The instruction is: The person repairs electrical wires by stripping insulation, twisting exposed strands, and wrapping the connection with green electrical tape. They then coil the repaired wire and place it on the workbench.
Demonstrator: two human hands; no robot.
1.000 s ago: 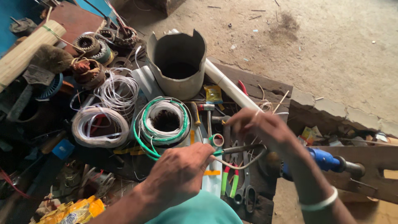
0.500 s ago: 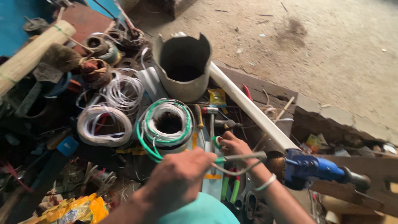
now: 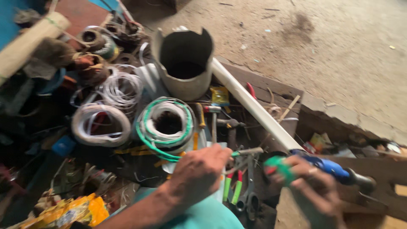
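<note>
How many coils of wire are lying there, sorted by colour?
White coils: 2, one large and one thinner
White coil ringed with green wire: 1
Total: 3
The left hand pinches the green wire's end; farther windings at the back are too blurred to count.

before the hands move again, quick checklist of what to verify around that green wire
1. Left hand pinching the green wire: ok.
2. Right hand grip on the green roll: cannot tell, blurred.
3. Wire runs unsnagged from the green and white coil: cannot tell.
4. Scissors apart from both hands: ok.
5. Blue-handled tool apart from the right hand: not ok, right beside it.
</note>
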